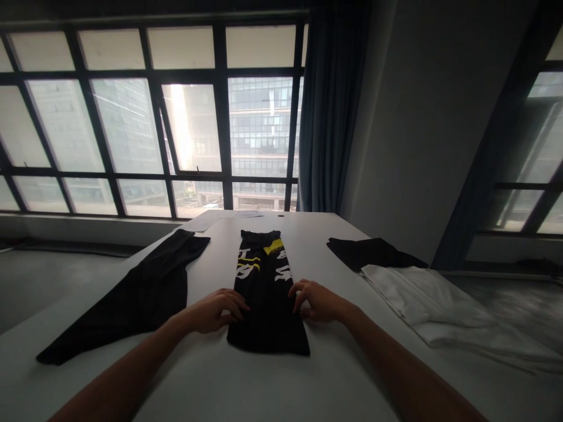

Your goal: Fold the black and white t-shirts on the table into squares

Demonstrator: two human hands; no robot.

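Two hands in view, yes? State?

Yes. Left hand [220,310] half-curled, fingertips on the left edge of the black garment with white and yellow print [268,313]. Right hand [316,300] arched, fingertips at its right edge. Hands apart, garment between them. Can't tell if either actually pinches fabric; thumb contact too dark to read.

Why opposite edges?

My read: one per side keeps the piece square and flat. Contact looks light, more edge control than grip.

Garment orientation?

Lies flat on the white table [211,387], long axis away from the person. Printed part beyond the hands, wide plain end nearer than them. That puts the fingers on plain black cloth, clear of the print.

Next out?

Left of left hand, well apart: plain black garment [145,287], spread at a slant. Right of right hand: white cloth [433,299] in layers, with a black cloth [380,252] just beyond, against it. Side placement presumably leaves the middle for two-handed reach.

Farther?

Papers [204,221] past the hands, far left end of table; likely parked out of the way. Beyond: windows [189,129], blue curtain [328,117] to their right.
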